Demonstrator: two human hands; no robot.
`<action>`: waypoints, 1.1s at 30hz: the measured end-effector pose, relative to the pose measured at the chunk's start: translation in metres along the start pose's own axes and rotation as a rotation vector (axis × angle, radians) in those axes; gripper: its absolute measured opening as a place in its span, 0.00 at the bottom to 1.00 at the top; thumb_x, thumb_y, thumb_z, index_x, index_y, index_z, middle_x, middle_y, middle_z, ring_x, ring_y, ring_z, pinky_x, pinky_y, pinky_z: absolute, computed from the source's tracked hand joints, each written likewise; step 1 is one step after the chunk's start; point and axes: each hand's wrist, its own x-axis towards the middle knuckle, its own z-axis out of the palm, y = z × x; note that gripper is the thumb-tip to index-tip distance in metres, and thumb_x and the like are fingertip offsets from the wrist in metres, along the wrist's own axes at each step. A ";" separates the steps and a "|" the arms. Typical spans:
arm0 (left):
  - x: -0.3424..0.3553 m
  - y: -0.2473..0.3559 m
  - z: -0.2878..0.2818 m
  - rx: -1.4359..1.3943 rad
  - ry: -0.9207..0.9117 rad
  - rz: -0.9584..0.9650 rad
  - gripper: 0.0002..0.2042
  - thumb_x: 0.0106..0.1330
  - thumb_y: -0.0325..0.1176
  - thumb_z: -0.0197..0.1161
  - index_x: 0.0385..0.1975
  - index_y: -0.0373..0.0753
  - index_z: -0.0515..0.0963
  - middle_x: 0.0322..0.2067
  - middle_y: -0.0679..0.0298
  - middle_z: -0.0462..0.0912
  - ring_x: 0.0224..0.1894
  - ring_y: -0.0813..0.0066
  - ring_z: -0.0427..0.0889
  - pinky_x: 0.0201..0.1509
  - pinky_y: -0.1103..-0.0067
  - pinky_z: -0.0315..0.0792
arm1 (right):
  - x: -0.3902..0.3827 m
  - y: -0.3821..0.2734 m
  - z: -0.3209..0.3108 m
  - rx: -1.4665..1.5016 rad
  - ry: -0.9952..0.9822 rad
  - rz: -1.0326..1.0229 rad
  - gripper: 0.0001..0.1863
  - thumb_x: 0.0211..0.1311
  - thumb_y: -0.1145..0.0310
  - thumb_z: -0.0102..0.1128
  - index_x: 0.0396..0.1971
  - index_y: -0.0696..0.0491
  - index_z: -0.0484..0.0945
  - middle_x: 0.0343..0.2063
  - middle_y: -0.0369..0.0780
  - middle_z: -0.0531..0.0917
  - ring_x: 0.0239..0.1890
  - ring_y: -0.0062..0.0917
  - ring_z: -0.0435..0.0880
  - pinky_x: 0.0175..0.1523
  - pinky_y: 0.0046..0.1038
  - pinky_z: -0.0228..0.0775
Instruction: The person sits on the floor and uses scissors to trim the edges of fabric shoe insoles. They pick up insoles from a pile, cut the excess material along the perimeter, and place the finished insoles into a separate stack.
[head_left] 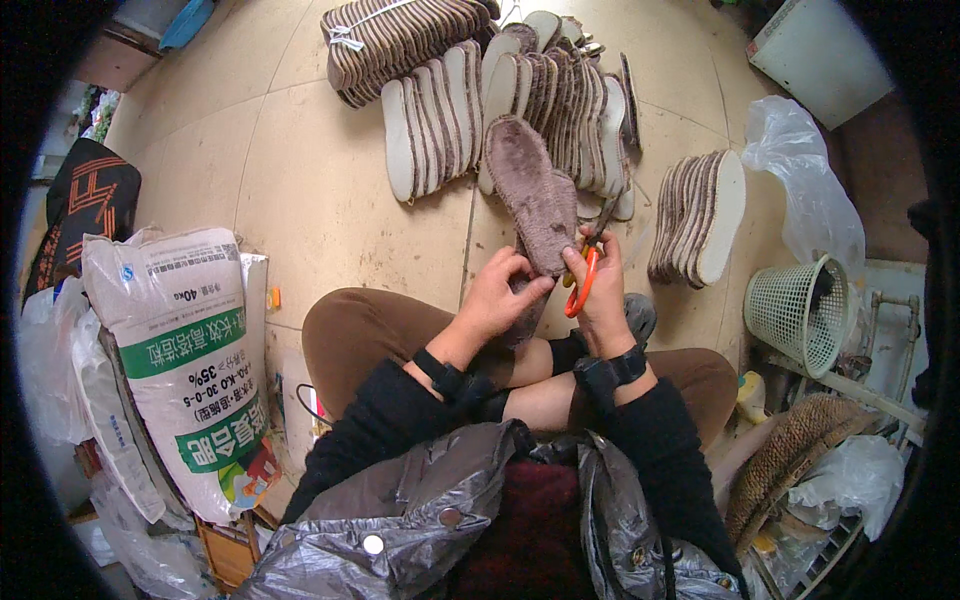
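Fuzzy brown insoles (522,185), at least two overlapping, stand out in front of my crossed legs with their heel ends toward me. My left hand (494,295) is closed on the near end of the insoles, thumb and fingertips pinching the edge. A pair of scissors (585,285) with orange handles is in my right hand (602,300), blades pointing away from me. The right thumb and fingertips also touch the insole's near right edge. Just beyond, rows of white-backed fuzzy insoles (432,122) stand on edge on the floor.
A tied bundle of insoles (400,45) lies far off, and another upright row (712,220) stands at right. Beside that are a clear plastic bag (805,170) and a pale mesh basket (790,310). A large white sack (180,350) leans at left on the tiled floor (200,160).
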 end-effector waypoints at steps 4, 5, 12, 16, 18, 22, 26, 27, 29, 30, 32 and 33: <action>-0.004 0.011 0.008 0.005 0.106 0.049 0.13 0.59 0.36 0.62 0.36 0.31 0.74 0.34 0.54 0.72 0.38 0.59 0.73 0.44 0.73 0.68 | -0.005 0.007 0.008 -0.073 -0.054 -0.084 0.19 0.57 0.78 0.59 0.48 0.54 0.67 0.38 0.36 0.74 0.39 0.18 0.73 0.45 0.19 0.67; -0.004 0.010 0.009 0.008 0.156 0.076 0.13 0.60 0.35 0.61 0.37 0.31 0.74 0.35 0.54 0.72 0.38 0.58 0.73 0.44 0.73 0.68 | -0.006 0.007 0.009 -0.113 -0.079 -0.098 0.19 0.57 0.78 0.59 0.48 0.54 0.67 0.38 0.36 0.74 0.40 0.18 0.73 0.46 0.20 0.67; 0.002 -0.016 -0.006 -0.231 0.307 -0.111 0.17 0.71 0.41 0.45 0.23 0.37 0.68 0.21 0.69 0.68 0.29 0.80 0.66 0.36 0.82 0.63 | 0.001 -0.015 -0.002 -0.158 -0.010 -0.173 0.19 0.58 0.76 0.60 0.48 0.55 0.67 0.40 0.34 0.73 0.40 0.16 0.71 0.46 0.19 0.65; 0.005 -0.027 -0.024 -0.208 0.459 -0.154 0.15 0.70 0.39 0.48 0.24 0.35 0.71 0.23 0.67 0.70 0.30 0.79 0.68 0.38 0.82 0.64 | 0.003 -0.023 -0.007 -0.091 0.033 -0.136 0.18 0.58 0.75 0.60 0.48 0.54 0.67 0.39 0.33 0.72 0.39 0.15 0.70 0.45 0.17 0.64; 0.007 -0.027 -0.026 -0.112 0.515 -0.093 0.14 0.70 0.37 0.50 0.27 0.34 0.73 0.25 0.65 0.72 0.32 0.77 0.70 0.40 0.82 0.65 | 0.003 -0.024 -0.006 -0.076 0.044 -0.151 0.18 0.58 0.75 0.60 0.48 0.55 0.67 0.39 0.33 0.72 0.39 0.15 0.70 0.45 0.17 0.64; 0.010 -0.024 -0.023 -0.006 0.497 -0.045 0.12 0.69 0.36 0.52 0.35 0.33 0.76 0.32 0.61 0.73 0.37 0.74 0.73 0.44 0.81 0.66 | -0.001 -0.028 -0.004 -0.376 0.032 -0.357 0.18 0.57 0.77 0.59 0.47 0.56 0.68 0.37 0.35 0.73 0.38 0.18 0.72 0.46 0.20 0.66; 0.008 -0.025 -0.018 -0.028 0.442 -0.019 0.12 0.69 0.37 0.52 0.39 0.34 0.77 0.35 0.61 0.72 0.38 0.72 0.73 0.45 0.80 0.67 | -0.008 -0.032 0.001 -0.794 -0.066 -0.560 0.21 0.45 0.84 0.59 0.42 0.55 0.73 0.32 0.42 0.75 0.37 0.31 0.76 0.43 0.26 0.68; 0.008 -0.026 -0.017 -0.048 0.416 -0.026 0.13 0.69 0.38 0.51 0.37 0.33 0.76 0.35 0.63 0.71 0.38 0.75 0.73 0.44 0.80 0.68 | -0.010 -0.030 0.005 -0.847 -0.121 -0.652 0.22 0.41 0.85 0.58 0.42 0.55 0.73 0.32 0.42 0.75 0.37 0.34 0.76 0.42 0.28 0.69; 0.010 -0.031 -0.016 -0.221 0.363 -0.165 0.14 0.70 0.39 0.50 0.36 0.33 0.75 0.34 0.65 0.70 0.37 0.77 0.72 0.43 0.81 0.68 | -0.015 -0.024 0.014 -0.892 -0.237 -0.707 0.26 0.34 0.84 0.59 0.42 0.54 0.73 0.29 0.43 0.73 0.34 0.39 0.73 0.42 0.37 0.66; 0.012 -0.033 -0.015 -0.294 0.339 -0.264 0.15 0.70 0.40 0.50 0.35 0.33 0.75 0.34 0.66 0.69 0.37 0.78 0.72 0.42 0.82 0.68 | -0.018 -0.021 0.017 -0.890 -0.288 -0.720 0.25 0.35 0.83 0.60 0.41 0.53 0.73 0.29 0.43 0.74 0.34 0.39 0.73 0.42 0.37 0.66; 0.014 -0.035 -0.012 -0.333 0.402 -0.088 0.16 0.67 0.41 0.54 0.31 0.31 0.75 0.29 0.57 0.70 0.33 0.66 0.72 0.40 0.76 0.67 | -0.020 -0.016 0.021 -0.845 -0.336 -0.650 0.26 0.35 0.82 0.61 0.42 0.53 0.73 0.30 0.44 0.74 0.35 0.40 0.74 0.44 0.37 0.66; 0.015 -0.035 -0.012 -0.294 0.418 -0.071 0.16 0.66 0.41 0.55 0.30 0.31 0.74 0.29 0.57 0.70 0.32 0.66 0.72 0.39 0.76 0.67 | -0.019 -0.015 0.020 -0.820 -0.380 -0.629 0.26 0.36 0.82 0.62 0.42 0.54 0.73 0.30 0.44 0.75 0.35 0.39 0.74 0.43 0.36 0.67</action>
